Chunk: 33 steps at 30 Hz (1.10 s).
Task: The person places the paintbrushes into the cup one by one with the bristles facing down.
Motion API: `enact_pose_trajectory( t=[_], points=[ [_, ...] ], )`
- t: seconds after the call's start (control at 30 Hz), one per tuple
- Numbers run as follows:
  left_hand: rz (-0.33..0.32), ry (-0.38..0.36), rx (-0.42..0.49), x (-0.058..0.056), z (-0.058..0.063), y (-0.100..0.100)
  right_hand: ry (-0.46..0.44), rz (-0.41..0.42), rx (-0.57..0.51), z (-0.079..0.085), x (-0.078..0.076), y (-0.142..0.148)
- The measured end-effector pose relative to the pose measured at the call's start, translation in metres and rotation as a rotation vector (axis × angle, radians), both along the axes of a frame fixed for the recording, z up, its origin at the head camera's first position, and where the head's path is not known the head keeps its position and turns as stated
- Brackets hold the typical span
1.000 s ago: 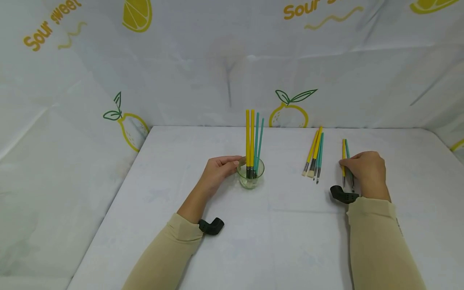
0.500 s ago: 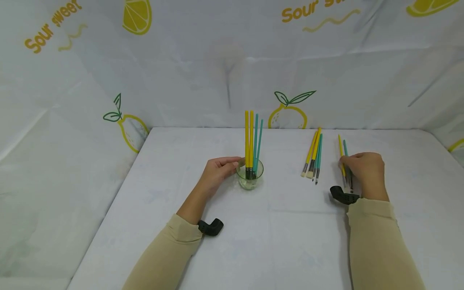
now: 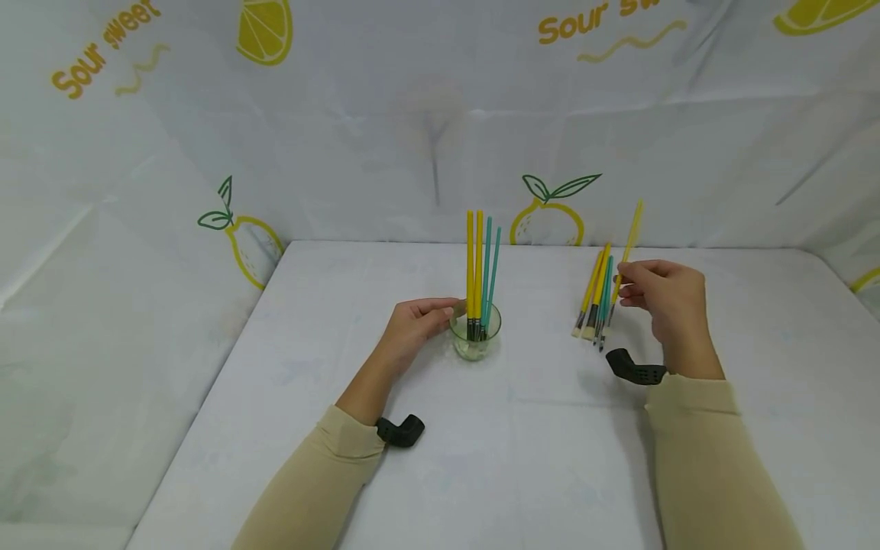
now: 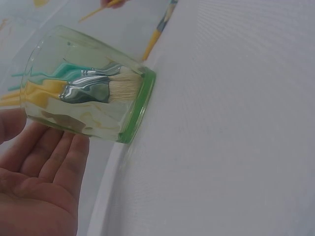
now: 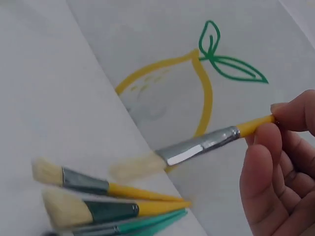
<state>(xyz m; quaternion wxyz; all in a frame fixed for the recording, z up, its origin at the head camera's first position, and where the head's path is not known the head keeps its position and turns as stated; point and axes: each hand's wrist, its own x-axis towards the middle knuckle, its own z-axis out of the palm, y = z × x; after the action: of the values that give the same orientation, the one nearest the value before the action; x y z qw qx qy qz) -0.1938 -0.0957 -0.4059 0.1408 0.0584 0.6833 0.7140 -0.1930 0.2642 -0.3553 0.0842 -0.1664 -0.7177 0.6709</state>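
Observation:
My left hand (image 3: 415,325) holds the left side of a clear greenish glass (image 3: 470,350), thumb near the rim and a finger behind it. Yellow paintbrushes (image 3: 470,263) and teal paintbrushes (image 3: 496,267) stand in the glass, bristles down. At the right, my right hand (image 3: 670,302) pinches a yellow-handled paintbrush (image 5: 199,147) with a metal ferrule and pale bristles. It is raised and tilted, its bristles low beside a row of yellow and teal brushes (image 3: 595,294) lying on the table. A teal brush that lay by this hand earlier is not visible now.
The table (image 3: 522,458) is covered in white cloth. A white backdrop (image 3: 344,153) with lemon prints rises behind its far edge. Black wrist cameras (image 3: 400,430) sit on both wrists.
My right hand has picked up the yellow paintbrush, tilting it up off the table and moving it left toward the row of brushes. The left hand and glass stay in place.

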Motion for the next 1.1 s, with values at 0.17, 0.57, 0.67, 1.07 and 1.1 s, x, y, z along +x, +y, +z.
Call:
enact_pose_trajectory(
  t=[0.17,0.57,0.67,1.07,1.1],
  points=[
    [-0.001,-0.003,0.021,0.0,-0.001,0.0,0.199,0.096,-0.138,0.01,0.002,-0.027],
    [-0.003,0.011,0.008,0.001,-0.002,0.0,0.448,0.257,-0.227,0.034,0.017,-0.087],
    [-0.008,0.025,0.002,0.001,-0.002,0.0,0.459,0.278,-0.157,0.032,0.019,-0.1],
    [-0.026,0.06,-0.011,0.002,-0.002,0.0,0.343,0.321,0.314,0.003,0.017,-0.13],
    [-0.027,0.07,-0.011,0.002,-0.002,0.0,0.33,0.324,0.337,0.0,0.017,-0.131]
  ],
)
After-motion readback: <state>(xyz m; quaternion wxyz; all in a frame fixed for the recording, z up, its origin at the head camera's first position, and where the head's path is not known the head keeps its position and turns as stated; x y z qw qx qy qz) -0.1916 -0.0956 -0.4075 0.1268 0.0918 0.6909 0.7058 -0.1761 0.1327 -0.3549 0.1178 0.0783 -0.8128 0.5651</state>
